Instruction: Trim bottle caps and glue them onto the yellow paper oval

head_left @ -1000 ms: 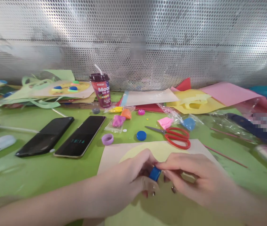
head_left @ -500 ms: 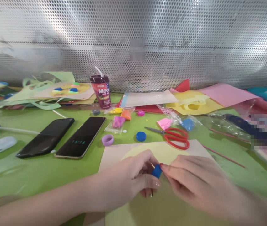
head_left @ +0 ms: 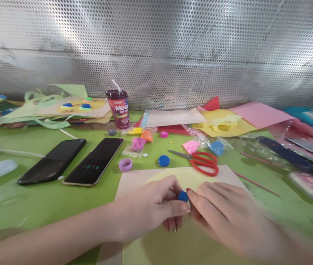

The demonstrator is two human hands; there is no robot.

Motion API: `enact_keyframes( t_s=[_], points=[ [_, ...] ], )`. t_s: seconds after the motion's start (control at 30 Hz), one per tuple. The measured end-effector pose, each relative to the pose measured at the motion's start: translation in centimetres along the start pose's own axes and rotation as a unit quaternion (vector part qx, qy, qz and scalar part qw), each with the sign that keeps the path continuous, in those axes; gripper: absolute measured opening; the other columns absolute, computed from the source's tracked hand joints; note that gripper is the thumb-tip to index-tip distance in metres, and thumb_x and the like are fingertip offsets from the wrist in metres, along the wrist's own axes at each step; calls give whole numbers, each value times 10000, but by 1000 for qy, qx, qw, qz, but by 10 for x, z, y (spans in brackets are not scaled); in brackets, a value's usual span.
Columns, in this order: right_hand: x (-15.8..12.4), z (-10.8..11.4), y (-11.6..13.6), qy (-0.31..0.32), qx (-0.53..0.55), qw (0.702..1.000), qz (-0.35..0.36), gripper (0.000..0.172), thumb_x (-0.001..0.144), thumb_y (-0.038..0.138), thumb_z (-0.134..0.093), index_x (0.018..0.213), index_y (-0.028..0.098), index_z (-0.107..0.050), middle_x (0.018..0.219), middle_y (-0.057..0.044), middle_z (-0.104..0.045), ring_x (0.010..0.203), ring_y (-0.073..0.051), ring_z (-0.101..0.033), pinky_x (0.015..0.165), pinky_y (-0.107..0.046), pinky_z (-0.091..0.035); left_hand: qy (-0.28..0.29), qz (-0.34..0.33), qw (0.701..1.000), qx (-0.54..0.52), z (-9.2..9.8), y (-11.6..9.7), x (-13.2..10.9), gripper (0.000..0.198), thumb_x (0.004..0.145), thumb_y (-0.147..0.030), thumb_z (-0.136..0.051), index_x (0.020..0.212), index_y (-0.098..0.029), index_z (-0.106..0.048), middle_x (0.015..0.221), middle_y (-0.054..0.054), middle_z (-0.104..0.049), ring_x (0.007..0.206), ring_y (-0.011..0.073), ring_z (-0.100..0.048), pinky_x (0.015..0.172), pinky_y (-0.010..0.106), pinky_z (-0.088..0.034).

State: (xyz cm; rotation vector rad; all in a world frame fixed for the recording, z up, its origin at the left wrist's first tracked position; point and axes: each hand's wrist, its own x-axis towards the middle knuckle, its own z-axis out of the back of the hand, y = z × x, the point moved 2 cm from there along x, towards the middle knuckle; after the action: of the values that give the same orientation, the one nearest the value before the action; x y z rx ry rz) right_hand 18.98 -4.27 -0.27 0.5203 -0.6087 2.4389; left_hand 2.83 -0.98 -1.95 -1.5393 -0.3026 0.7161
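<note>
Hand [head_left: 156,208], left, half-curled; pinches blue piece [head_left: 183,196]

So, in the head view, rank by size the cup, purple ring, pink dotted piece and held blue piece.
1. Cup
2. Purple ring
3. Pink dotted piece
Held blue piece: unranked, as the left hand partly hides it.

"15:16" on phone [head_left: 94,162], "Meco" on cup [head_left: 121,115]
</note>
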Motion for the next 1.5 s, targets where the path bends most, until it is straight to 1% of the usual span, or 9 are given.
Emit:
enact_keyframes(
  t_s=[0.17,0.3,0.47,0.6,0.73,0.83,1.17,1.3,1.5],
  points=[
    [3,-1,-2,-39,56,996,-60,188,762,81,-415,634,172,-519,529,22,-486,475,-101,-442,433,-247,-323,-3,-6,1000,13,0,0,0,190,835,-363,-480,881,-184,-434,731,-18,-537,651,107,-511,655,283,-423],
    [4,2,-5,-45,137,981,-133,157,749,92,-418,650,176,-506,514,51,-462,439,-62,-403,417,-203,-307,-2,-9,1000,24,1,-2,0,142,840,-304,-477,898,-182,-432,747,-13,-538,660,102,-508,666,281,-422],
    [3,4,-10,-37,224,951,-208,134,744,86,-445,699,179,-530,558,54,-495,463,-44,-435,437,-148,-354,6,-10,1000,6,1,-3,0,139,844,-288,-473,919,-181,-425,750,-7,-551,665,103,-523,678,282,-438],
    [3,2,-10,-34,244,951,-189,178,766,76,-478,844,185,-595,642,44,-582,476,-41,-461,467,-150,-381,1,5,1000,4,1,-3,-1,154,855,-312,-456,929,-178,-440,766,5,-565,675,109,-535,679,281,-442],
    [3,1,-10,-52,250,951,-176,178,762,79,-495,857,178,-608,642,40,-595,464,-44,-471,465,-155,-390,7,1,1000,16,3,-4,-1,203,866,-359,-426,925,-167,-458,798,26,-580,691,116,-543,685,283,-442],
    [3,1,-12,-45,264,947,-178,170,775,84,-491,854,173,-613,624,36,-584,466,-48,-470,454,-155,-384,7,2,1000,28,4,-5,0,265,873,-409,-393,908,-158,-470,802,36,-584,702,123,-550,697,287,-450],
    [1,-2,-11,29,251,942,-222,168,733,67,-462,728,196,-570,568,66,-530,466,-53,-431,435,-161,-335,-2,9,999,38,2,-14,-4,409,897,-468,-268,790,-140,-488,783,40,-591,684,108,-552,707,269,-459],
    [3,-2,-8,27,240,938,-249,142,700,77,-453,663,193,-526,526,68,-487,438,-50,-413,407,-155,-312,-6,9,1000,23,3,-14,-3,427,893,-481,-268,792,-141,-505,786,43,-609,679,112,-567,703,268,-461],
    [6,-2,-8,14,250,931,-267,142,696,87,-450,640,206,-503,487,74,-437,404,-53,-384,378,-152,-303,-16,20,999,25,2,-11,-1,513,851,-575,-257,700,-147,-497,684,46,-596,594,126,-541,635,275,-464]
  ],
)
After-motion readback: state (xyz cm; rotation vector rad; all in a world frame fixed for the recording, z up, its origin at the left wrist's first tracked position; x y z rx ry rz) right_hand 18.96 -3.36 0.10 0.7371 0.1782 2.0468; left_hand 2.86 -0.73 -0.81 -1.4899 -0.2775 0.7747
